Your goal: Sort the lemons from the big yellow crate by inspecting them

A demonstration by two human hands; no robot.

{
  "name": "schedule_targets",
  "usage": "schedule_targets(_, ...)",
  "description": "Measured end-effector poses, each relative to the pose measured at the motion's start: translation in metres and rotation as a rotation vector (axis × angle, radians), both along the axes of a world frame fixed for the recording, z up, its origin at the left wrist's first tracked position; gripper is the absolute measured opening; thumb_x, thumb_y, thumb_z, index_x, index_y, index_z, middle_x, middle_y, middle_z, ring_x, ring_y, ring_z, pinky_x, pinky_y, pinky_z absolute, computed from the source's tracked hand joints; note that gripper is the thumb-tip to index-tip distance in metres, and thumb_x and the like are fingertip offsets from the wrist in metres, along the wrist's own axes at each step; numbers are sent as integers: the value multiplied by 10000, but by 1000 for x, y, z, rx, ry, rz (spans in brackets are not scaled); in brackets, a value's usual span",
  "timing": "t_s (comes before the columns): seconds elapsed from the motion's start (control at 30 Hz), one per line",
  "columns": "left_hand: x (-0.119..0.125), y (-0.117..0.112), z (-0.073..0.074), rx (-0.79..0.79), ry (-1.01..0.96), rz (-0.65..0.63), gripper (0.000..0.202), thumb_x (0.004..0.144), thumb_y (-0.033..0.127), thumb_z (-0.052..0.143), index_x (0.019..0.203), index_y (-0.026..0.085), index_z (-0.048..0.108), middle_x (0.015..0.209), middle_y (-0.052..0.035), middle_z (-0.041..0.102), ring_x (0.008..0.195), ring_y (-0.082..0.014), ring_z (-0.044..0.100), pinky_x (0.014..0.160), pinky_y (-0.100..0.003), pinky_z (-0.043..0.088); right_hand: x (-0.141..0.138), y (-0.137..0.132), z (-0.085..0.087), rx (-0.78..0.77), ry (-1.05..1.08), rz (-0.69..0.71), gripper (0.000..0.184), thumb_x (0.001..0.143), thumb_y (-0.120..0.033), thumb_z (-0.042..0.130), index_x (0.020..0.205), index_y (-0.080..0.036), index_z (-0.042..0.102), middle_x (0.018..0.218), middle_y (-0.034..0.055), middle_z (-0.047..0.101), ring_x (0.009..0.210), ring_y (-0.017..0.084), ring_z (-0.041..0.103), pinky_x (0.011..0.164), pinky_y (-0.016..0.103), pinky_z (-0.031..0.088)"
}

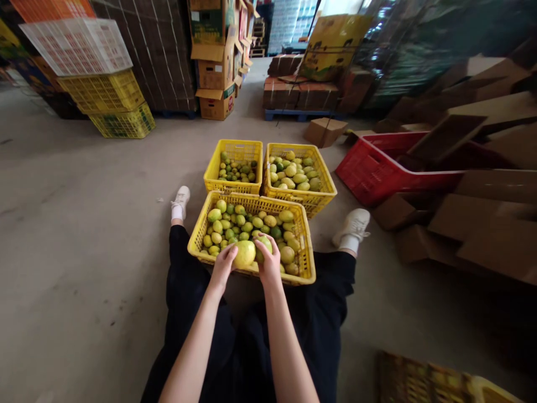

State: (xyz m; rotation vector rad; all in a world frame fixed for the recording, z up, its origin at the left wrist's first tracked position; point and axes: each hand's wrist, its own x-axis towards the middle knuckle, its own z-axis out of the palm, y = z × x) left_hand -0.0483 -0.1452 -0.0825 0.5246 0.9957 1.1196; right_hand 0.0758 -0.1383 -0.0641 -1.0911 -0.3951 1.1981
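My left hand (224, 267) is closed round a large, smooth, oval yellow fruit (244, 254), whose exact kind I cannot make out. Beside it, my right hand (269, 258) grips a greener fruit (263, 246), partly hidden by the fingers. Both hands are above the near edge of a yellow plastic crate (308, 246) holding many yellow and green fruits. Behind it stand a second yellow crate (212, 168) with small greenish fruits at the left, and a third yellow crate (325, 179) with larger pale ones at the right.
My legs stretch either side of the crates. A red crate (364, 173) with cardboard stands at the right, among loose cardboard boxes (499, 229). Stacked crates (104, 92) are at the far left. Behind are cartons (213, 73) and a loaded blue pallet (293, 116).
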Motion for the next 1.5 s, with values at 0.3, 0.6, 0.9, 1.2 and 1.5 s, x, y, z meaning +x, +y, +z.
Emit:
schedule_targets(0.3,-6,-2,26,127,178,-143,380,616,332,816,934,198,655,926,-29,676,891,-206,647,726,-252,502,9,-3,9,-28,39,108,457,548,-347,838,950,-212,667,830,11,714,701,167,621,566,241,454)
schedule_targets(0.6,-1,-1,43,-21,-336,-169,483,680,383,650,1132,225,584,1156,-64,634,1085,-346,650,885,-504,541,13,-4,7,-76,52,67,380,625,-453,700,920,-218,659,854,19,679,683,169,592,500,230,414)
schedule_targets(0.9,4,0,45,58,-305,-69,366,622,311,816,912,198,623,997,-29,645,1058,-305,659,861,-458,561,11,-4,16,-34,30,89,375,609,-440,737,891,-204,662,782,7,673,643,160,591,504,235,427)
schedule_targets(1.2,3,-2,41,113,-305,40,311,598,276,813,858,186,670,966,-25,653,1024,-275,655,876,-431,553,7,-4,11,-30,14,121,373,639,-452,727,912,-207,661,815,12,689,646,178,618,491,246,404)
schedule_targets(1.5,5,5,24,-57,-320,135,368,658,314,804,971,214,640,1051,-22,660,1000,-210,654,888,-369,548,6,-7,11,-51,38,135,367,630,-454,713,896,-208,661,840,20,690,653,186,629,453,232,364)
